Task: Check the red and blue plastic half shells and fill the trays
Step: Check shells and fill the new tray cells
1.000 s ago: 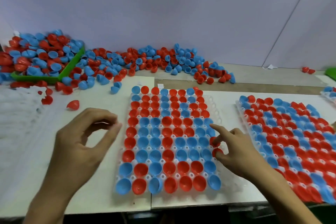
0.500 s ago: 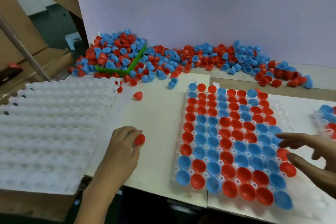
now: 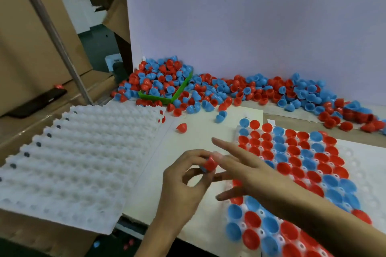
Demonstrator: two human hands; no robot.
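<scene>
Near the lower middle of the frame the left hand (image 3: 183,185) pinched a red half shell (image 3: 209,164) between thumb and fingertips, with a sliver of blue showing just under it, perhaps a second shell, though I could not tell. The right hand (image 3: 248,171) reached across from the right with its fingers straight and spread, fingertips touching or nearly touching the shell; it gripped nothing. Both hands met over the bare sheet, just left of the filled tray (image 3: 296,173), whose right-hand column of cups looked empty. The step looked like checking, or passing the shell over. Next, I judged, it would need seating open side up in a free cup. A stack of empty trays (image 3: 73,160) lay at lower left, the loose shells (image 3: 250,89) heaped along the back wall.
</scene>
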